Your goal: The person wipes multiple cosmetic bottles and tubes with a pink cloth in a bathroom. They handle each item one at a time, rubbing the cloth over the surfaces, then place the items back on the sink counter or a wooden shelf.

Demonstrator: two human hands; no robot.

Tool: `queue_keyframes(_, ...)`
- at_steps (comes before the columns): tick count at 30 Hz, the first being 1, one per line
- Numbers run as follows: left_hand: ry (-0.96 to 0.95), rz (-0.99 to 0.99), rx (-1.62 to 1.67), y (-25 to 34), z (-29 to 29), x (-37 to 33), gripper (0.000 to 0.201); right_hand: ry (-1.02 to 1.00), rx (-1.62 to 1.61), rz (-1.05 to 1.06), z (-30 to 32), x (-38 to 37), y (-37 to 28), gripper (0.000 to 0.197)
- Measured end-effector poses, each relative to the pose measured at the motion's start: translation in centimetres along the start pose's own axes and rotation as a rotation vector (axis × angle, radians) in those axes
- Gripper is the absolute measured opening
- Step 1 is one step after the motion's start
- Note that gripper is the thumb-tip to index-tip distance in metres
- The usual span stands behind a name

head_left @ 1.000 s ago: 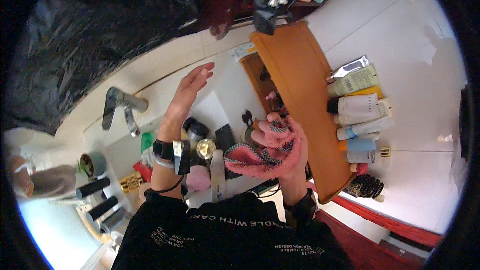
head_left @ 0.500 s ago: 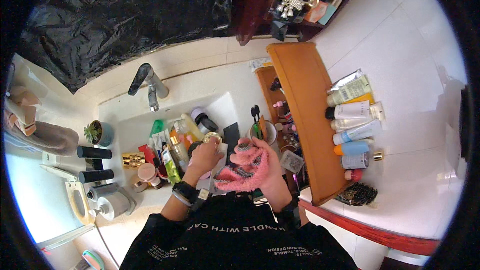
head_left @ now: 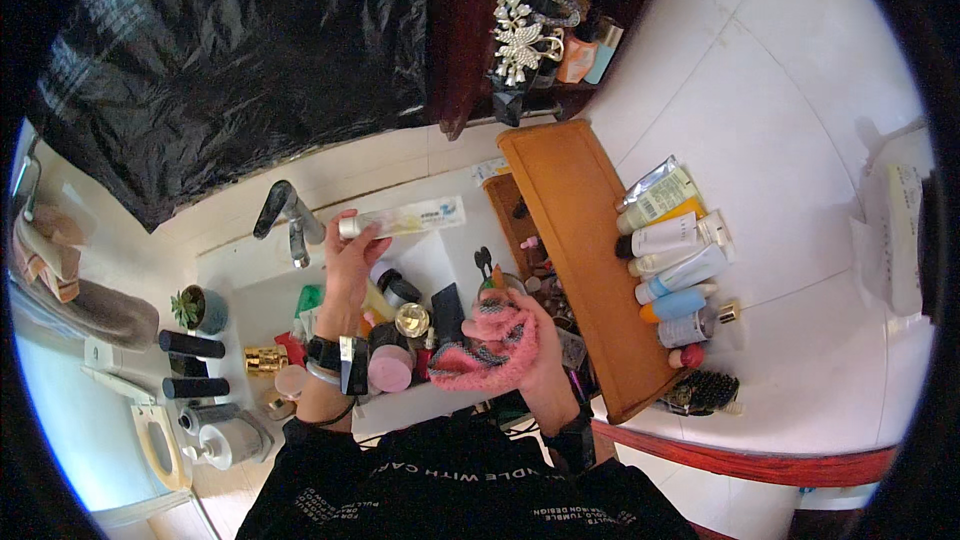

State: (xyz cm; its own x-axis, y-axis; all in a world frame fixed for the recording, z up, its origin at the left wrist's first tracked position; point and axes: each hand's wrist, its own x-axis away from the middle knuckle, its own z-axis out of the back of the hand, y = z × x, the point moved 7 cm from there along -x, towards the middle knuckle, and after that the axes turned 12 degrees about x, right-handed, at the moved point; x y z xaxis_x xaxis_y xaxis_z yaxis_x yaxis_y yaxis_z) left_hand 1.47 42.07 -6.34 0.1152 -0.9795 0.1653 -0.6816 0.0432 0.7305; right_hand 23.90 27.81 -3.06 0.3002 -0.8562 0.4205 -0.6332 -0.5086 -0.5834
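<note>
My left hand point(head_left: 347, 265) is raised over the sink, its fingers closed near the capped end of a white squeeze tube point(head_left: 415, 220). The tube lies sideways, its flat end toward the orange organizer. In my right hand point(head_left: 545, 360) is a bunched pink and grey cloth point(head_left: 492, 352), held in front of a cup with black-topped brushes point(head_left: 485, 265). Below the tube, the sink point(head_left: 425, 255) is filled with bottles and jars, among them a round gold-rimmed jar point(head_left: 412, 320), a pink round container point(head_left: 390, 368) and a dark flat box point(head_left: 446, 312).
An orange-brown organizer point(head_left: 585, 270) stands right of the sink, small cosmetics inside. Several tubes point(head_left: 668, 240) and a hairbrush point(head_left: 705, 393) lie beyond it. At left are a faucet point(head_left: 290, 220), a potted succulent point(head_left: 200, 308), black cylinders point(head_left: 192, 344) and a pump bottle point(head_left: 225, 443).
My left hand has moved up and away from the gold-rimmed jar and now holds the white tube. My right hand keeps the pink cloth in nearly the same place. The view has shifted.
</note>
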Motion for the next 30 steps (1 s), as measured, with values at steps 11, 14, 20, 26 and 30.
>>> queue_keyframes(11,-0.016,0.325,0.365,-12.9,-6.2,-8.6,0.020,-0.015,-0.307,0.113,-1.2,1.1,-4.6,0.027)
queue_keyframes(14,-0.015,0.352,0.348,-15.1,-7.5,-10.7,0.019,0.003,-0.410,0.095,-0.7,1.3,-4.5,0.029)
queue_keyframes(20,-0.197,0.377,0.482,-19.4,-8.8,-13.7,0.020,0.026,-0.260,0.130,1.4,0.3,-5.1,0.035)
queue_keyframes(26,-0.179,0.280,0.245,-22.1,-5.0,-15.6,0.011,-0.054,-0.405,0.120,1.4,-1.6,-5.7,0.037)
queue_keyframes(30,-0.303,0.224,0.053,-21.4,-6.3,-15.1,0.025,0.323,-0.170,0.041,2.7,-2.0,-6.1,0.037)
